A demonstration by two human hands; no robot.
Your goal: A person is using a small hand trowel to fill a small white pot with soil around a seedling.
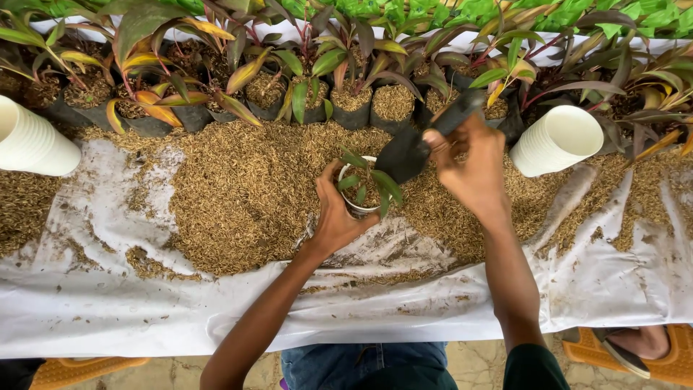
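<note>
My left hand grips a small white pot that holds a green seedling in husk filling, resting on the husk pile. My right hand holds a black trowel by its handle, blade tilted down right beside the pot's far rim. The pot's near side is hidden by my fingers.
A mound of brown rice husk spreads over a white sheet. Stacks of white pots lie at the left and right. A row of black grow bags with red-green plants lines the far edge. A sandalled foot shows at bottom right.
</note>
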